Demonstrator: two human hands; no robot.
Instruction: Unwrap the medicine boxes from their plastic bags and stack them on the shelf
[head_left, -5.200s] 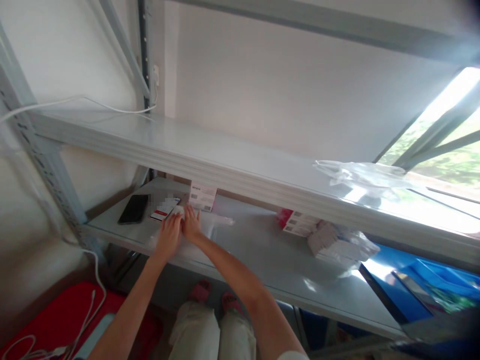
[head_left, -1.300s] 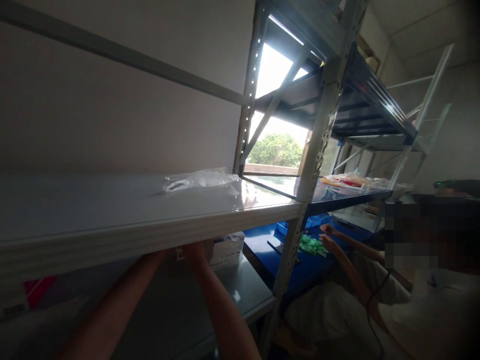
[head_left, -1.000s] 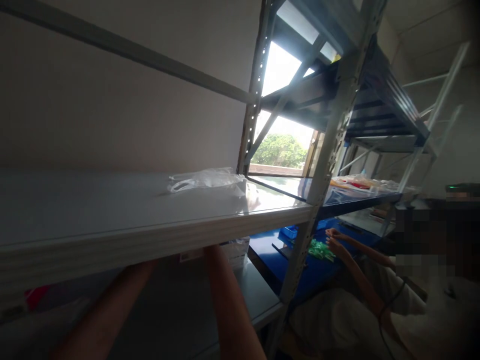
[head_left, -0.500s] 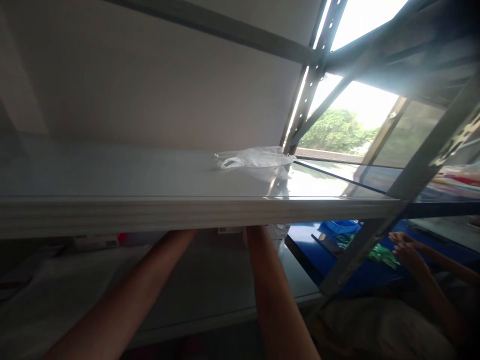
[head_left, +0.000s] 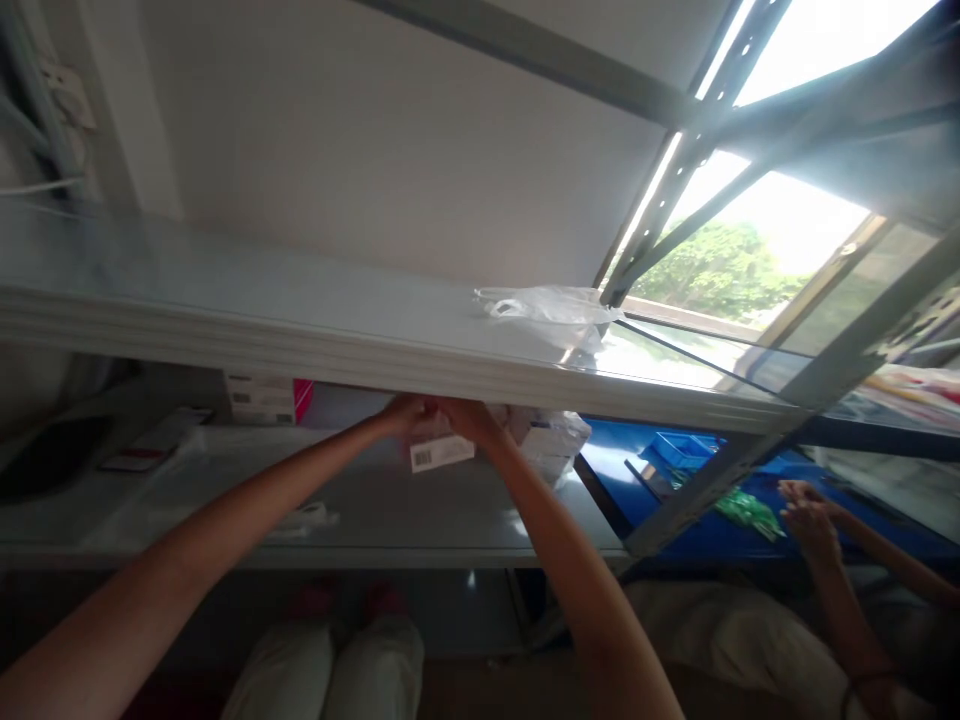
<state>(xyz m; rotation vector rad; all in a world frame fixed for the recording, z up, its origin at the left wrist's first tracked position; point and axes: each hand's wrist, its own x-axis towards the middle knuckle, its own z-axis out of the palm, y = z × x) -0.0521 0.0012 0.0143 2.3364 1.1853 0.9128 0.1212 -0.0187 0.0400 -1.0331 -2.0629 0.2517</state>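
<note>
Under the upper shelf, both my hands meet at a small white box (head_left: 442,455) with a barcode label on its front. My left hand (head_left: 409,413) is closed at the box's upper left, its fingertips blurred. My right hand (head_left: 466,418) reaches over the top from the right, with bent fingers partly hidden by the shelf edge. Something clear, like plastic film, shows around the box. Close by on the right stands a plastic-wrapped pack (head_left: 551,440). Further left are stacked white and pink boxes (head_left: 262,397).
The upper shelf (head_left: 337,300) runs just above my hands and carries a clear plastic bag (head_left: 551,305). A slanted metal post (head_left: 720,480) stands right. Beyond it, a co-worker's hands (head_left: 806,510) are over a blue table with green material (head_left: 750,512) and a blue tray (head_left: 682,448).
My view has shifted lower and back, so the lower shelf shows more. My hands, hidden under the upper shelf before, are now visible at the white box.
</note>
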